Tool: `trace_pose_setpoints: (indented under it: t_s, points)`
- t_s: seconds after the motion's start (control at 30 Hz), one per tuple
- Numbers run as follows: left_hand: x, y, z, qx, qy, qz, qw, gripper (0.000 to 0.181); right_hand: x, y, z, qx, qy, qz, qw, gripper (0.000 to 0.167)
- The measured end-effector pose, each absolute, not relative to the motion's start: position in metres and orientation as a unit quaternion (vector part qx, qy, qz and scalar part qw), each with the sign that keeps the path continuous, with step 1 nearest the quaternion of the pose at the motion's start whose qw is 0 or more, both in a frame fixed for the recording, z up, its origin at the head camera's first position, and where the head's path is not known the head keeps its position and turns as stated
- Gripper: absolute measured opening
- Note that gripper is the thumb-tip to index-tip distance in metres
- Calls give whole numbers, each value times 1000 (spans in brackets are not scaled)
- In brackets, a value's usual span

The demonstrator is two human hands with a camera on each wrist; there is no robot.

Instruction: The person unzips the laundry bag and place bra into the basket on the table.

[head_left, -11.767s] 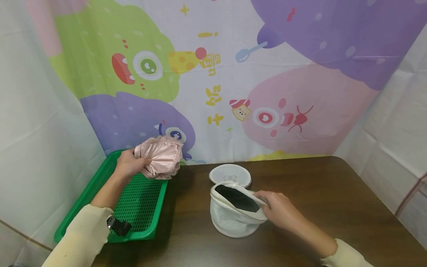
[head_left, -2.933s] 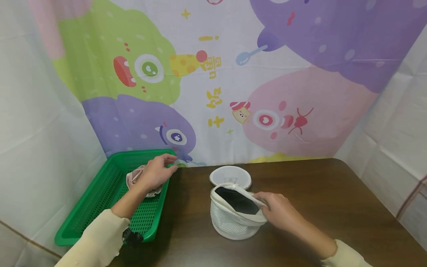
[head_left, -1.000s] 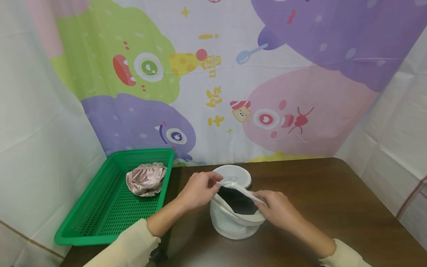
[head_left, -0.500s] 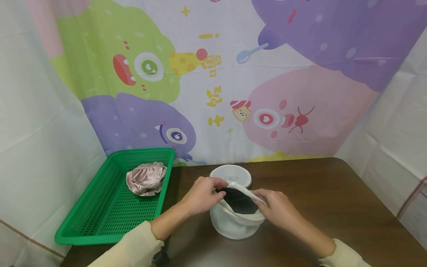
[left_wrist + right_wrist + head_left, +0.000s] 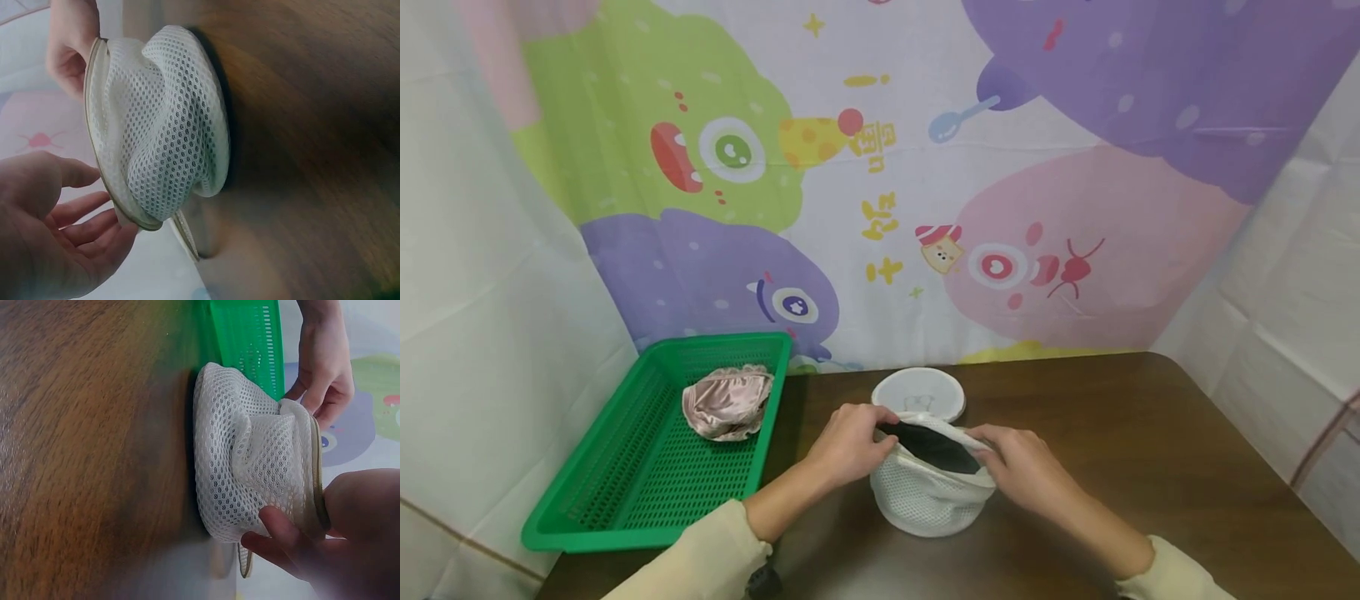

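A white mesh laundry bag [image 5: 931, 500] with a zip round its rim stands on the table, its round lid [image 5: 917, 392] folded back behind it. Dark cloth [image 5: 936, 446] shows inside the mouth. My right hand [image 5: 1026, 471] grips the rim at the right, thumb on one side and fingers on the other. At the left rim, my left hand [image 5: 850, 443] holds the edge between curled fingers and thumb; some fingertips are hidden behind the mesh in the left wrist view. A pink satin garment with lace edging, like briefs [image 5: 727, 404], lies in the green basket [image 5: 778, 367].
The green basket stands left of the bag on the brown wooden table [image 5: 1112, 450]. A cartoon-printed cloth [image 5: 880, 317] hangs along the back edge, with white sheeting [image 5: 512, 250] at the sides. A black wrist device [image 5: 763, 581] sits by the left sleeve.
The pink garment went from my left hand into the basket. That hand then moved right to the bag's rim, and lately shifted slightly left and lower there. My right hand kept its grip.
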State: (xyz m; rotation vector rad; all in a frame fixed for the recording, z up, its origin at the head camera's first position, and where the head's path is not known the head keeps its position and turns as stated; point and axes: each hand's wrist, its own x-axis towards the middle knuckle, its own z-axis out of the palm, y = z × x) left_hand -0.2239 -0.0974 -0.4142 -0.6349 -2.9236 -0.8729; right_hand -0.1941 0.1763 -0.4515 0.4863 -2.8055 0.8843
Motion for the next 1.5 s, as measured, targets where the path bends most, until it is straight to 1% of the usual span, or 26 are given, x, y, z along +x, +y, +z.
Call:
trace_pose_setpoints:
  t_s: [0.23,0.43,0.8,1.2,1.3,1.33,1.5]
  points:
    - [-226,-98,-418,-202,-936,-287,16,25,-195,176,-453,165,-938,291,87,25]
    - [-228,-96,-424,-198,-939,-282,2,29,-195,175,-455,167,-938,291,87,25]
    - [-235,-91,-440,-188,-947,-261,-1,32,-193,173,-456,163,-939,291,81,27]
    - [-234,-86,-442,-193,-949,-249,1,35,-194,172,-457,169,-938,290,88,25]
    - [-240,-86,-453,-201,-947,-250,1,36,-194,172,-458,167,-938,292,86,26]
    - [-250,-90,-470,-212,-945,-248,12,36,-194,172,-458,166,-938,293,85,26]
    - [-276,-97,-516,-236,-943,-229,43,33,-195,172,-459,165,-938,295,80,26]
